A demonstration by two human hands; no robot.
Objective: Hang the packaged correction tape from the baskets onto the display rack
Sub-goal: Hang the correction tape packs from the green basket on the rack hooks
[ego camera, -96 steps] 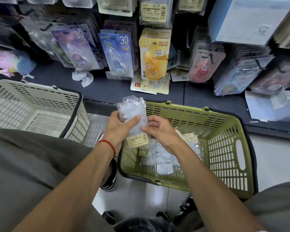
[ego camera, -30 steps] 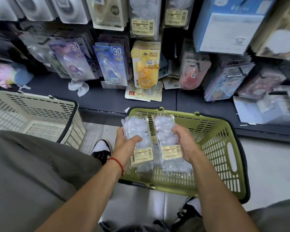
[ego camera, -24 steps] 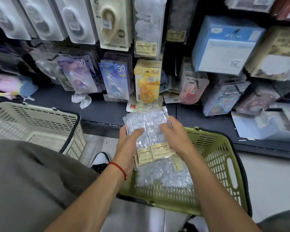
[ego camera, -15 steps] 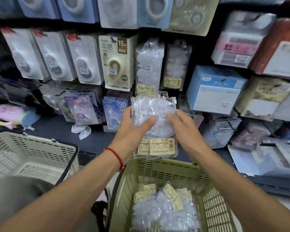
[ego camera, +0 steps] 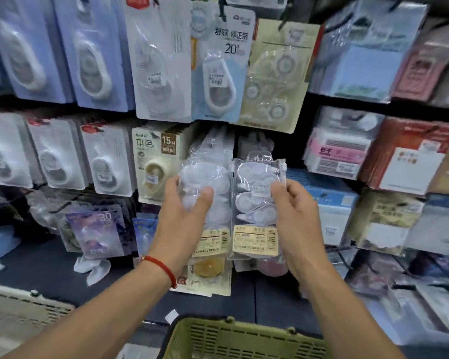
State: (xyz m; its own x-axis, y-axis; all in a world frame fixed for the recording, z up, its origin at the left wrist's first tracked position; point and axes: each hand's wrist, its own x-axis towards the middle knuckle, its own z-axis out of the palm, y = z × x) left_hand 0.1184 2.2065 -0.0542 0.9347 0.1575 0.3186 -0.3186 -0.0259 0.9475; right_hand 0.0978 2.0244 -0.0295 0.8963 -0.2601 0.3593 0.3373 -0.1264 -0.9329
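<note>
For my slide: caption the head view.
Left hand and right hand each lift a clear correction-tape pack toward the display rack.

Clear plastic packs of white correction tape (ego camera: 257, 200) carry yellow barcode labels; olive-green slotted plastic basket (ego camera: 233, 338); thin red string bracelet (ego camera: 162, 268); beige slotted plastic basket (ego camera: 18, 314).

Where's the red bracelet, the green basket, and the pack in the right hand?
red bracelet (ego camera: 163, 268): head view, on the band at the left wrist.
green basket (ego camera: 244, 340): head view, on its slotted wall.
pack (ego camera: 257, 203): head view, on its clear front.
</note>
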